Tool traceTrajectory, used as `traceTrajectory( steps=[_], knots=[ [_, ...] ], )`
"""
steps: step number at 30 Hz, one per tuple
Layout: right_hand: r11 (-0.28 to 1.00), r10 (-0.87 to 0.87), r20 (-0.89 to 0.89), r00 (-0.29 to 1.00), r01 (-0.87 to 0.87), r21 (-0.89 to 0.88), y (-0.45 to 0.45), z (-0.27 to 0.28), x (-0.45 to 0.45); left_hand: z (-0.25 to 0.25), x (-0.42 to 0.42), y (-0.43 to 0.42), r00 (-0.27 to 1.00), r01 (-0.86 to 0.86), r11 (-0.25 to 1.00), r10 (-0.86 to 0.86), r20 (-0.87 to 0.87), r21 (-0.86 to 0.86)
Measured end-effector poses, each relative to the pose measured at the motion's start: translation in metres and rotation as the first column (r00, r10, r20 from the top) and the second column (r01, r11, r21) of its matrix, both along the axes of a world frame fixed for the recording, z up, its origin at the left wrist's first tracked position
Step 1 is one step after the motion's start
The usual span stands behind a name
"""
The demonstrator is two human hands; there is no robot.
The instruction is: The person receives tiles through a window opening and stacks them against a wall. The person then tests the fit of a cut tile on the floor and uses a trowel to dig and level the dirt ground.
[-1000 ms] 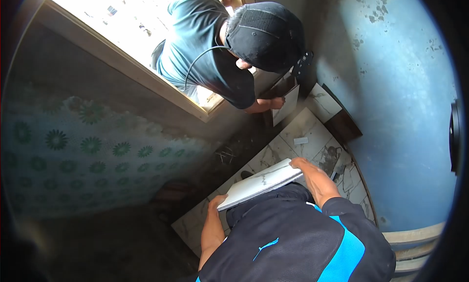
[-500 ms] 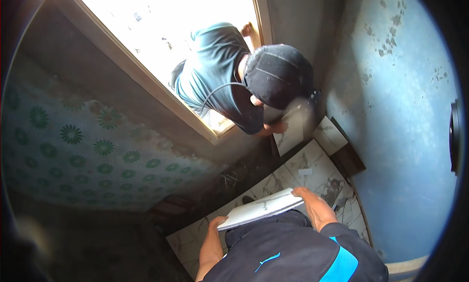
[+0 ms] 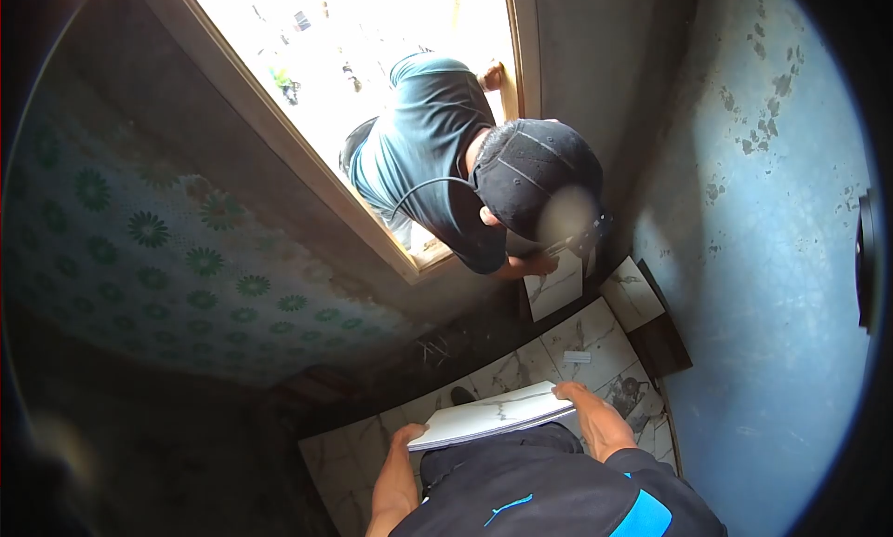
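Note:
A small stack of white tiles [image 3: 493,414] with grey marble veining is held level in front of my body. My left hand [image 3: 406,436] is closed on the stack's left end. At the right end, my right hand [image 3: 572,394] grips the far corner, thumb on top. Layered edges show along the near side; how many tiles there are I cannot tell. Beneath the stack lies a marble-patterned tiled floor [image 3: 526,363].
Through the window frame [image 3: 321,179] leans a person in a dark cap [image 3: 539,170], one hand [image 3: 537,265] by a marbled tile [image 3: 555,295] low on the wall. Another tile [image 3: 634,293] stands in the corner beside the blue wall [image 3: 744,332]. A small white piece [image 3: 577,358] lies on the floor.
My view has tilted, so the window and the person sit lower and further right. Both my hands keep hold of the tiles. The person's hand stays near the wall tile.

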State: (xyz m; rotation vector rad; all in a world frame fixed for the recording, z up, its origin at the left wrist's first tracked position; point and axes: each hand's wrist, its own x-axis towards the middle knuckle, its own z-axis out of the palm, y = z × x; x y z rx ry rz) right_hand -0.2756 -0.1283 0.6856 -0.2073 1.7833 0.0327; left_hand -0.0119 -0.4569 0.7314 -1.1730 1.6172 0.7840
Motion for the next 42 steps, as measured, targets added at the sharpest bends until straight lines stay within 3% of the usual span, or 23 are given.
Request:
traceTrajectory(
  steps=[5,10,14,17,20,23,27,30,32,35,38,40,42],
  knots=[
    [0.998,0.033,0.026,0.999,-0.031,-0.055,0.011,-0.007,-0.002,-0.002,0.006,0.013,0.997,-0.063,0.998,0.064,-0.032,0.013],
    [0.999,0.005,0.009,1.0,-0.005,-0.042,0.009,-0.004,-0.001,0.032,-0.015,0.021,1.0,-0.013,0.999,0.012,-0.021,-0.037],
    [0.995,0.027,-0.012,1.0,-0.028,-0.096,0.017,-0.022,0.008,0.023,-0.014,0.018,0.998,0.05,0.997,-0.052,-0.038,-0.05],
    [0.99,0.062,-0.017,0.998,-0.064,-0.123,0.019,-0.017,0.011,0.048,-0.035,0.024,1.0,-0.018,1.0,0.017,-0.024,-0.021],
    [0.994,-0.025,-0.032,0.999,0.021,-0.11,0.022,-0.006,0.012,0.036,-0.035,0.018,1.0,0.005,0.999,-0.005,-0.014,-0.033],
    [0.99,0.035,-0.033,0.999,-0.039,-0.132,0.024,-0.014,0.01,0.011,-0.036,0.003,0.998,0.059,0.998,-0.058,0.002,-0.026],
    [0.991,0.054,-0.004,0.999,-0.054,-0.124,0.02,-0.003,0.004,0.029,-0.053,0.0,0.992,0.125,0.992,-0.125,-0.035,0.008],
    [0.998,0.016,-0.017,1.0,-0.017,-0.066,0.011,0.011,0.002,-0.009,-0.046,-0.021,0.98,0.193,0.98,-0.189,-0.064,0.049],
    [0.998,0.034,-0.019,0.999,-0.035,-0.047,0.014,-0.011,0.008,-0.013,-0.048,-0.029,0.973,0.223,0.973,-0.219,-0.067,0.064],
    [1.0,-0.005,0.041,0.999,0.005,0.008,0.005,0.013,0.001,-0.009,-0.063,-0.037,0.967,0.25,0.966,-0.247,-0.061,0.062],
    [0.995,-0.065,0.034,0.997,0.068,-0.076,0.008,0.031,0.016,0.003,-0.078,-0.05,0.963,0.234,0.972,-0.23,-0.138,0.01],
    [0.961,-0.27,-0.033,0.962,0.267,-0.068,0.011,0.032,0.033,0.039,-0.104,-0.048,0.95,0.267,0.963,-0.268,-0.158,-0.027],
    [0.932,-0.358,-0.045,0.933,0.354,-0.075,0.015,0.044,0.042,0.04,-0.113,-0.055,0.949,0.218,0.976,-0.213,-0.232,-0.004]
  ],
)
